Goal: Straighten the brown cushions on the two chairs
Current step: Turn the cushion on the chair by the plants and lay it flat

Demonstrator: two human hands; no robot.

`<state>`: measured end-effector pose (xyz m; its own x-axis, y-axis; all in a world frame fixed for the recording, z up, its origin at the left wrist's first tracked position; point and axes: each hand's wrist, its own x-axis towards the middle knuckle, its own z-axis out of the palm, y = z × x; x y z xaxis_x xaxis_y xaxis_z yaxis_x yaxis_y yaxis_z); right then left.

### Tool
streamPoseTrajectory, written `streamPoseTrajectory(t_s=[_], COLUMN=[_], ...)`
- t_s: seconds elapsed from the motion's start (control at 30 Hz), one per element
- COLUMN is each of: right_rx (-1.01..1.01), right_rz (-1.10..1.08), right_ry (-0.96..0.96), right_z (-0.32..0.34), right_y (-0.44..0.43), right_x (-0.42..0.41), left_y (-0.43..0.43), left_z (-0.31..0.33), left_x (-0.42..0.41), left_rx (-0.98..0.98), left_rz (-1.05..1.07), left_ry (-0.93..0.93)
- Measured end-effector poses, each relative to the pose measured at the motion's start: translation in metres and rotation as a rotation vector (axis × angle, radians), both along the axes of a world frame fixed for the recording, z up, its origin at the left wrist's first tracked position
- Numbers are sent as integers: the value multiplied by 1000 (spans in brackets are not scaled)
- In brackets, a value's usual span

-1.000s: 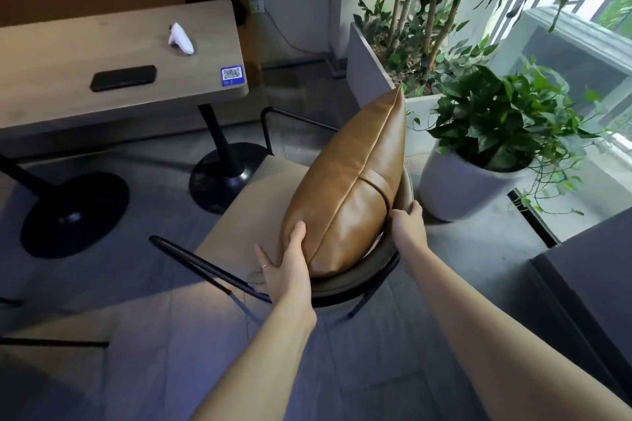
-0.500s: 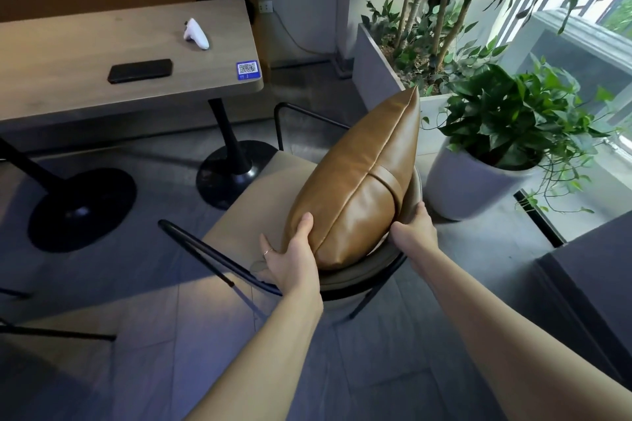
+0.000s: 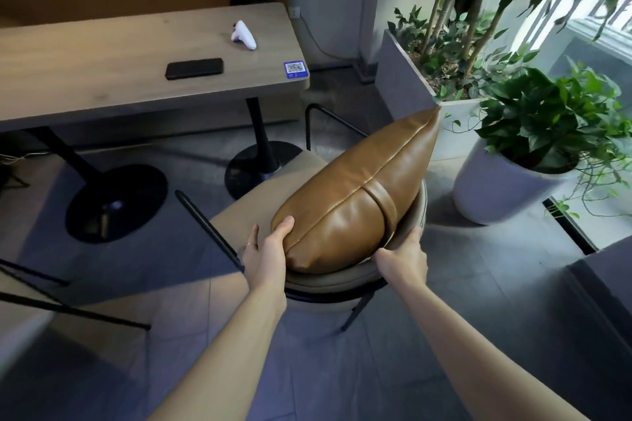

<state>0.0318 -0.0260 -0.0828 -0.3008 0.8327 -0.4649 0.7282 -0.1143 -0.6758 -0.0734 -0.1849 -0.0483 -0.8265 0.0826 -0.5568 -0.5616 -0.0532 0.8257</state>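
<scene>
brown leather cushion stands on edge on a chair, leaning on its curved back. left hand grips the near end, thumb on top. right hand holds the other side, fingers hidden behind it. on the table: a black phone, a white controller, and a blue qr sticker, text unreadable.

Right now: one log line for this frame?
stage: straightening | left hand: gripping brown cushion | right hand: at cushion's lower corner | cushion: on edge against chair back
</scene>
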Motion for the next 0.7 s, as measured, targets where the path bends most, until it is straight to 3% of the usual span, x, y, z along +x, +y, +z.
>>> streamPoseTrajectory(t_s=[0.43, 0.7], right_rx=[30, 27], right_rz=[109, 167], right_ry=[81, 91], right_z=[-5, -6], right_y=[-123, -168], right_x=[-50, -97], left_y=[-87, -113], left_z=[-14, -12], left_x=[-93, -157], left_rx=[-11, -6], left_rz=[100, 54], left_ry=[62, 116])
